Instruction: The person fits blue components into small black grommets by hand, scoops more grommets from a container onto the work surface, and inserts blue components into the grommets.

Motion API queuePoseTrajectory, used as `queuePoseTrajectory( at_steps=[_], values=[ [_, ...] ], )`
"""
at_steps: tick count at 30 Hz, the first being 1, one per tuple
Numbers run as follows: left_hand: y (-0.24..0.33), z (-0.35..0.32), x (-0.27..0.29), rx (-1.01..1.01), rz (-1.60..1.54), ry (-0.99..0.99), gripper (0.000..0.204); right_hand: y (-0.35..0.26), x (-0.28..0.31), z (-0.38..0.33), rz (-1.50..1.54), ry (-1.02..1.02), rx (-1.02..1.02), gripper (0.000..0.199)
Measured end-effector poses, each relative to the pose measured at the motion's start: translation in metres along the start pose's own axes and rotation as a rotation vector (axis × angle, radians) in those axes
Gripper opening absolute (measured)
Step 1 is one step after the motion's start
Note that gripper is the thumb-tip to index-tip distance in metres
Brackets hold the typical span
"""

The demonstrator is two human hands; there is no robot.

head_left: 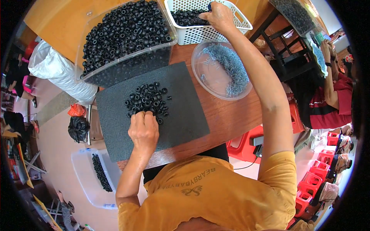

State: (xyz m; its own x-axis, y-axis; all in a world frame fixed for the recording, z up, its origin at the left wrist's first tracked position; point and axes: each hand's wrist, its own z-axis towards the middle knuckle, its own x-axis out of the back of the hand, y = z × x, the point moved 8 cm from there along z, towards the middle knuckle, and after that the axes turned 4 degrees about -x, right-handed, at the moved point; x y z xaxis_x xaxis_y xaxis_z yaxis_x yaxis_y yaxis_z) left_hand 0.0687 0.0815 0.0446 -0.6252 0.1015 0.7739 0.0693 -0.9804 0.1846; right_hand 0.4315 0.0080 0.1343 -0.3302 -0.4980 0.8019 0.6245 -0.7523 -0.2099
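Observation:
A pile of small black ring-shaped parts lies on a dark grey textured mat. My left hand is closed at the near edge of this pile, its curled fingers hiding whatever is between them. Farther off, my right hand hangs over a white perforated basket, which contains many dark small parts. The fingers of that hand are bent around a small dark blue thing, too little of which shows to name.
A clear bin heaped with black rings stands at the far left. Right of the mat is a round clear tray with tiny blue-grey pieces. Another clear bin sits on the floor. A person in red works at right; red stools stand behind.

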Motion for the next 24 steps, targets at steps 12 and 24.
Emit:
queuePoseTrajectory(
  at_steps=[12, 24],
  values=[
    [-0.022, -0.015, -0.006, 0.923, -1.401, 0.101, 0.017, -0.101, 0.056, -0.158, 0.823, -0.303, 0.151, 0.011],
    [0.019, -0.024, -0.021, 1.016, -1.715, 0.100, 0.017, -0.118, 0.071, -0.258, 1.092, -0.339, -0.037, 0.008]
  ],
)
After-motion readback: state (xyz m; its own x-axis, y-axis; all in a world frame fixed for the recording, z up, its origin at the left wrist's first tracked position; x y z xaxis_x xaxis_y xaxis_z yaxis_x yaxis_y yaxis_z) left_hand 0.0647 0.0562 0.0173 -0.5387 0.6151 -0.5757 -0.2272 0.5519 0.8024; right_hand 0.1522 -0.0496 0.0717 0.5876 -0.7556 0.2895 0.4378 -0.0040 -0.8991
